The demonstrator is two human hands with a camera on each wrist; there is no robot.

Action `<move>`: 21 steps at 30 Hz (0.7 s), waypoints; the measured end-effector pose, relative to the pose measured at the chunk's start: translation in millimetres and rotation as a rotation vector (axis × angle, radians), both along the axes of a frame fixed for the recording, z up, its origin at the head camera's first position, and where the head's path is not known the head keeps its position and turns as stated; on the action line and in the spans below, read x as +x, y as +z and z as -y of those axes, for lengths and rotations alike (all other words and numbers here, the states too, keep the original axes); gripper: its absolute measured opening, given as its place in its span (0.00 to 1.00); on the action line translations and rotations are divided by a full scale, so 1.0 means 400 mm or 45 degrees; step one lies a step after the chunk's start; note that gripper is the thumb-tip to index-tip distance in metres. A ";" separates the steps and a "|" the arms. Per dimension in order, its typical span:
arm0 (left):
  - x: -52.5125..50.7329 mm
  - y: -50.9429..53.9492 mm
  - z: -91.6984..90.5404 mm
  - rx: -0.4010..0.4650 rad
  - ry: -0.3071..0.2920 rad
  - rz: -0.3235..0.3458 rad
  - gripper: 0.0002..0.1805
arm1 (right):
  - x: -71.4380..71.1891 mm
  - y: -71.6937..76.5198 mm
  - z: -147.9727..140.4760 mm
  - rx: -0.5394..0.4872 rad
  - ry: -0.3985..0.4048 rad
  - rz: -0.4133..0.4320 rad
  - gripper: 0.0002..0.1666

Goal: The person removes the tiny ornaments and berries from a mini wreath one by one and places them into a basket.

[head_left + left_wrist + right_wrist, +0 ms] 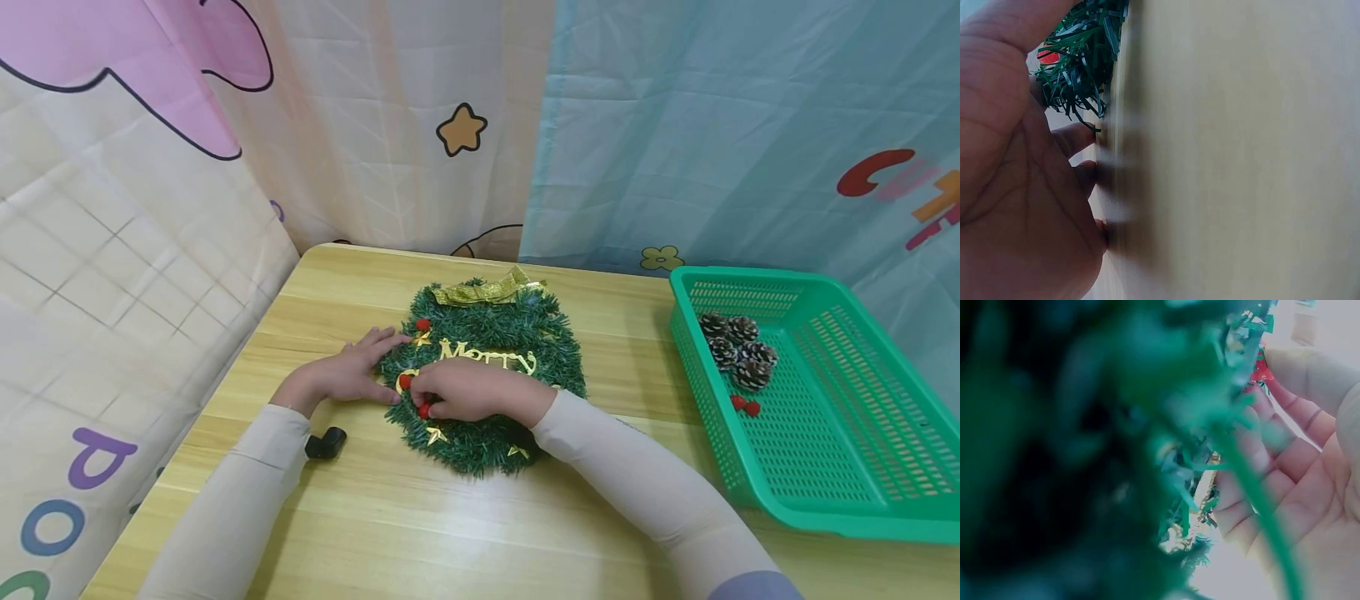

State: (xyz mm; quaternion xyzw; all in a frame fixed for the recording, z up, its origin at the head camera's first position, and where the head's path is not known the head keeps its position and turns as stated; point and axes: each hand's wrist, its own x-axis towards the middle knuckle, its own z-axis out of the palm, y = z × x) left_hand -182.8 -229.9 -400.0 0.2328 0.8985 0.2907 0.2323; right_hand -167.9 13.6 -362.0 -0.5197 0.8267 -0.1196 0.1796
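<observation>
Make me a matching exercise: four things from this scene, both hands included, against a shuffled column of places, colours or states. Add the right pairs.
Things:
1. Pine cones
2. Basket
3. Left hand
4. Right hand

Places, colours or states:
A. Touching the left edge of the wreath in the head view
B. Pinching a red berry
C. Clustered near two red berries
D. Green, at the right of the table in the head view

Pairs: 1-C, 2-D, 3-A, 4-B
</observation>
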 end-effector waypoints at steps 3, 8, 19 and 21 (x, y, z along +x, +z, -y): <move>-0.001 -0.001 0.000 0.003 -0.001 0.001 0.53 | -0.001 -0.001 0.000 -0.004 -0.002 0.008 0.03; -0.002 -0.002 0.001 0.002 0.002 0.007 0.53 | -0.003 -0.001 0.000 -0.005 0.001 0.018 0.01; 0.000 0.002 0.001 0.017 0.002 0.018 0.53 | -0.003 0.022 0.001 -0.021 0.016 0.093 0.03; 0.001 0.002 0.001 0.021 0.004 0.024 0.53 | -0.002 0.029 0.000 -0.021 0.013 0.115 0.04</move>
